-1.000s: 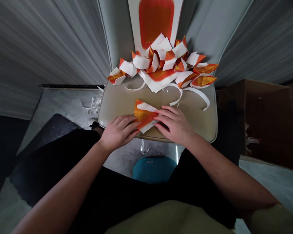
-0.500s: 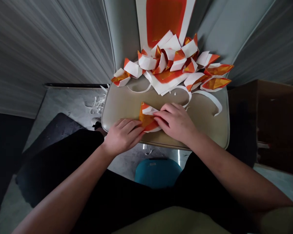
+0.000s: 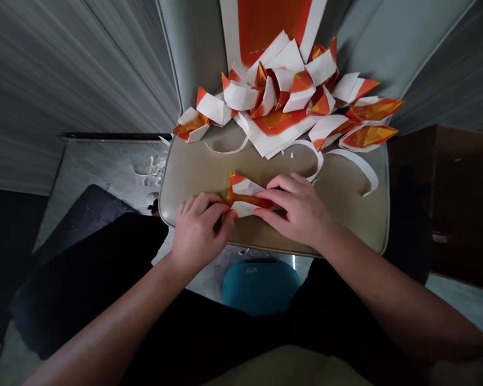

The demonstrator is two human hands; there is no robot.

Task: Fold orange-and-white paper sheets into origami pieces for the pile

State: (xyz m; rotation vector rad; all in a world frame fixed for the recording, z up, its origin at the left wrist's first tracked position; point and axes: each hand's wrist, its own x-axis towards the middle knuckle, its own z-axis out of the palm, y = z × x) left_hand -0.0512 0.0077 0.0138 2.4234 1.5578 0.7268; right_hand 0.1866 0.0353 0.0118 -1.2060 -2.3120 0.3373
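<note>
A partly folded sheet of orange, gold and white paper (image 3: 243, 198) lies on the beige chair seat (image 3: 201, 179), near its front edge. My left hand (image 3: 201, 225) pinches the paper's left lower corner between thumb and forefinger. From the right, my right hand (image 3: 298, 206) grips the other end, thumb on the lower flap and fingers on the upper one. Both long edges are turned inward as white flaps, with a gold strip showing between them. The paper's right end is partly hidden under my right fingers.
Several folded paper boats (image 3: 241, 96) are heaped at the back of the seat, on and around flat orange-and-white sheets (image 3: 265, 142). Curled white paper strips (image 3: 360, 163) lie on the seat. Paper scraps (image 3: 153, 169) litter the floor at left. A teal stool (image 3: 261, 287) stands below; a cardboard box (image 3: 462, 198) is at right.
The paper's lower edge has been folded up, showing a second white flap. My left hand has closed into a pinch on the corner. The view has shifted slightly closer.
</note>
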